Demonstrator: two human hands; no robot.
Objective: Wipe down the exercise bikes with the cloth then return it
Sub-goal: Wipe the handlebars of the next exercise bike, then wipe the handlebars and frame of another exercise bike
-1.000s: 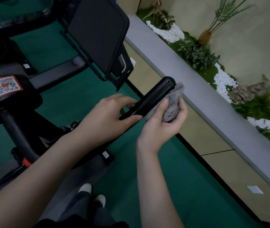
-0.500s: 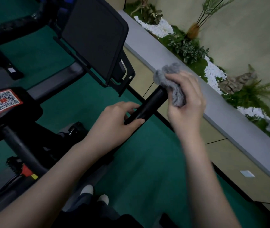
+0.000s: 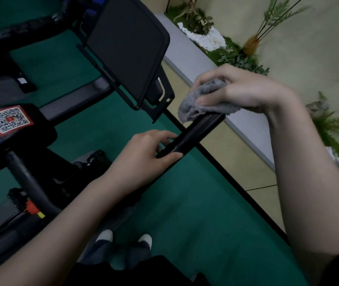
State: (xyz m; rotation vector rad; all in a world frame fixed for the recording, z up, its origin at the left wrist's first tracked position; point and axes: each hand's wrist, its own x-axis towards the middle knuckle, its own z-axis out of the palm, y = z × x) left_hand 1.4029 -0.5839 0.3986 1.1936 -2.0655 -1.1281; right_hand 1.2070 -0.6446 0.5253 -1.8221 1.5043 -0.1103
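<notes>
A black exercise bike fills the left of the view, with a dark screen [image 3: 126, 48] tilted above its frame and a black handlebar grip [image 3: 193, 134] jutting toward the middle. My left hand [image 3: 143, 155] holds the near part of that grip between thumb and fingers. My right hand [image 3: 236, 88] clutches a crumpled grey cloth [image 3: 201, 100] and presses it onto the grip's far end from above. The tip of the grip is hidden under the cloth.
A red-framed QR sticker [image 3: 9, 119] sits on the bike's body at left, above the black post [image 3: 30, 182]. Green mat [image 3: 195, 223] covers the floor; my feet [image 3: 123, 238] show below. A grey ledge [image 3: 185, 58] with plants [image 3: 240, 60] and white pebbles runs along the right wall.
My right hand rose from beside the grip to over its end, turning palm-down with the cloth on top. The left hand kept its hold on the grip.
</notes>
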